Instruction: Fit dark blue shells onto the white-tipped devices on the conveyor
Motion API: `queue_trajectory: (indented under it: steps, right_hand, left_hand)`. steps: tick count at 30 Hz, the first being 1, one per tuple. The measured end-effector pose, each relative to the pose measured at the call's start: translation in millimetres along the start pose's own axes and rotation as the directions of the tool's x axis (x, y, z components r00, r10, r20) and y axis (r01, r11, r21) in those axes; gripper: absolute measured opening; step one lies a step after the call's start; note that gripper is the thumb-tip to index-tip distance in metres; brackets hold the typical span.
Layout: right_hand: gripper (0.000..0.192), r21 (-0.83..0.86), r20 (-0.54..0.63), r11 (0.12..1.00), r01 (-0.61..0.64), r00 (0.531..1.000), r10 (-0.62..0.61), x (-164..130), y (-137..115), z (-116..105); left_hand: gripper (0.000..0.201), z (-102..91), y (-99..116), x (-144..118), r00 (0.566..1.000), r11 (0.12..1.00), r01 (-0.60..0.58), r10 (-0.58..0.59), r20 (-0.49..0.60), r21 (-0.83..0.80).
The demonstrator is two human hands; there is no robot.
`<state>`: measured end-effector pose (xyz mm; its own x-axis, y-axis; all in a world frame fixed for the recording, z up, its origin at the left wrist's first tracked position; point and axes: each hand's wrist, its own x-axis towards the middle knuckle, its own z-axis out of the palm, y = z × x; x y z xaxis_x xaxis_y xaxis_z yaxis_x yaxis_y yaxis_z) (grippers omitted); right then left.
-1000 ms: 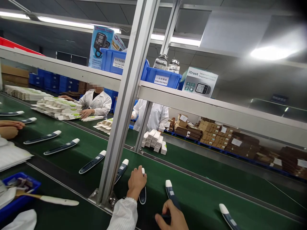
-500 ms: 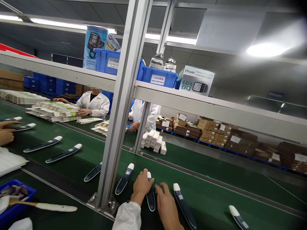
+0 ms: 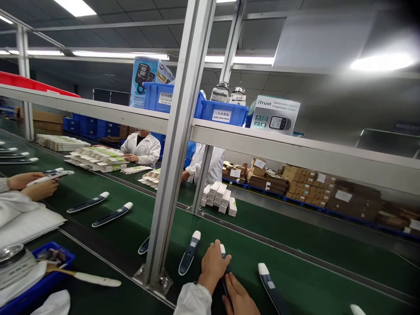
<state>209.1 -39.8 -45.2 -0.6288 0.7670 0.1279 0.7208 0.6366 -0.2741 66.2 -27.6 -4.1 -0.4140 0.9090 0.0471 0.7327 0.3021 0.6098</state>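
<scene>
My left hand [image 3: 213, 264], in a white sleeve, is closed over a navy handheld device [image 3: 223, 250] lying on the green conveyor belt [image 3: 295, 280]; only its white tip shows above my fingers. My right hand [image 3: 238, 297] comes in from the bottom edge, and its fingers press on the lower body of the same device. Two like devices lie on the belt beside it, one to the left [image 3: 189, 257] and one to the right [image 3: 271, 284].
A slanted aluminium post [image 3: 173, 153] stands left of my hands, bolted at its foot. More devices [image 3: 113, 214] lie further along the belt. A co-worker's hands [image 3: 33, 186] hold one at the left. White boxes [image 3: 219, 197], a blue bin [image 3: 39, 280] and two white-coated people [image 3: 142, 148] are nearby.
My right hand left the device on the right and came onto the one under my left hand. The belt carried the devices along. The co-worker at the left picked one up.
</scene>
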Motion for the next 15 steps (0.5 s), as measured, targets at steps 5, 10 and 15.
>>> queue_trajectory:
  steps: [5,10,15]
  right_hand:
    - [0.054,0.028,0.061,1.0,-0.01,0.998,0.008,-14,-1,-14]
    - [0.053,0.083,0.0,0.991,-0.103,0.995,0.103,-25,-16,-37]
    - [0.055,0.318,-0.002,0.945,-0.072,0.997,0.076,-56,8,-99]
  left_hand:
    - [0.041,2.2,5,-3,0.997,0.997,-0.078,0.078,0.022,-0.002]
    - [0.043,6.0,13,1,0.99,0.992,-0.124,0.121,0.07,0.03]
    - [0.063,-13.0,19,7,0.974,0.979,-0.204,0.206,-0.098,0.032]
